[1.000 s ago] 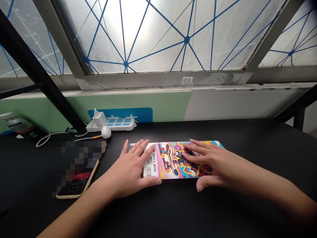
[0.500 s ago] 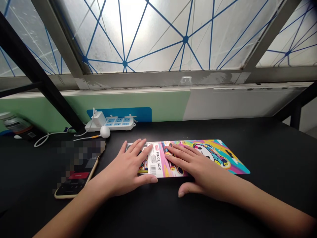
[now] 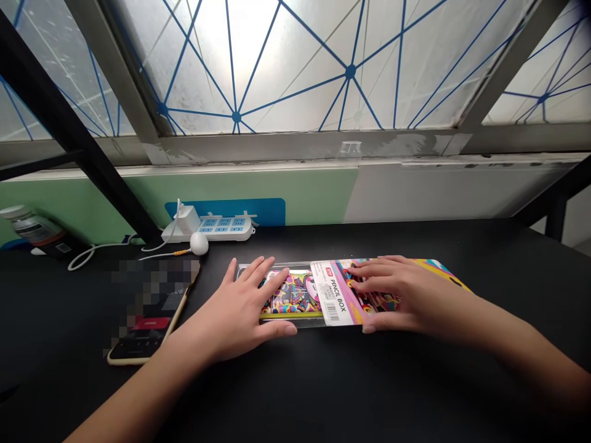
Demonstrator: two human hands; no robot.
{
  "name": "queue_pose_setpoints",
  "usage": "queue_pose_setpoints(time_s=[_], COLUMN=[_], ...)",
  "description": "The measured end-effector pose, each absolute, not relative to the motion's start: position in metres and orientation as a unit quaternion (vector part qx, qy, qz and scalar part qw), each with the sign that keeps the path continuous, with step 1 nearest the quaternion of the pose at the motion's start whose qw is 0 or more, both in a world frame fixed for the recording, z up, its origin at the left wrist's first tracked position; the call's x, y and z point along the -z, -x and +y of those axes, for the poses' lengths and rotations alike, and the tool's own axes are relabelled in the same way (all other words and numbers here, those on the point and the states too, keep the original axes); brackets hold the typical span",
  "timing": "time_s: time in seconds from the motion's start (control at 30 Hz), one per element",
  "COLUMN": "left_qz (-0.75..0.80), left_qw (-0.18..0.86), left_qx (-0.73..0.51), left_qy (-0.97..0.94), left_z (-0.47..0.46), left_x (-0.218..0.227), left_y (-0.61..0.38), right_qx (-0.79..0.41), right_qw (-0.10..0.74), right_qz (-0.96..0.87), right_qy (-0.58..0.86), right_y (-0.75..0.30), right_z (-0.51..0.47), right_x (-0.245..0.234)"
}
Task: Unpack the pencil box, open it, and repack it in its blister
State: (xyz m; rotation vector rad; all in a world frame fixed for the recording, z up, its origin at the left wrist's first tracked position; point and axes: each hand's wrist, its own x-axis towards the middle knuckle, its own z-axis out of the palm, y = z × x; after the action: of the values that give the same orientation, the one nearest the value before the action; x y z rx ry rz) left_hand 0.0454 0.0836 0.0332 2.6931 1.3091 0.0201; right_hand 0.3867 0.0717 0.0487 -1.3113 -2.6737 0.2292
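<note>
A colourful pencil box (image 3: pixel 295 294) in a clear case lies on the black table (image 3: pixel 323 394) in front of me. My left hand (image 3: pixel 237 311) rests on its left end, fingers spread on top and thumb against the front edge, holding it down. A printed card sleeve (image 3: pixel 335 299) marked PENCIL BOX sticks out to the right, partly off the box. My right hand (image 3: pixel 399 293) lies on that sleeve with its fingers on top and its thumb at the front edge, gripping it.
A phone (image 3: pixel 148 317) lies left of my left hand. Behind it are a white power strip (image 3: pixel 221 227) with a charger, a cable with a white round plug (image 3: pixel 199 244) and a bottle (image 3: pixel 34 229) on its side. A black diagonal beam (image 3: pixel 69 129) crosses the left.
The card sleeve has slid to the right with my right hand, uncovering the left part of the pencil box. My left hand has stayed on the box's left end.
</note>
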Motion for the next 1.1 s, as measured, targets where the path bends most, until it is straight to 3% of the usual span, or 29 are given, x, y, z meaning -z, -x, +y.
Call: queue_pose_setpoints(time_s=[0.6, 0.9, 1.1], left_qz=[0.422, 0.403, 0.47], left_qw=[0.066, 0.078, 0.074], left_qx=[-0.037, -0.015, -0.019], left_qy=[-0.904, -0.912, -0.879], left_z=[0.078, 0.084, 0.092], left_x=[-0.024, -0.034, -0.041], left_y=[-0.058, -0.051, -0.038], right_qx=[0.041, -0.01, -0.026], right_qw=[0.113, 0.072, 0.051], right_qz=[-0.923, -0.924, -0.915], right_qy=[0.365, 0.376, 0.4], right_y=[-0.329, -0.355, -0.363], right_z=[0.064, 0.065, 0.074], right_x=[-0.003, -0.016, -0.012])
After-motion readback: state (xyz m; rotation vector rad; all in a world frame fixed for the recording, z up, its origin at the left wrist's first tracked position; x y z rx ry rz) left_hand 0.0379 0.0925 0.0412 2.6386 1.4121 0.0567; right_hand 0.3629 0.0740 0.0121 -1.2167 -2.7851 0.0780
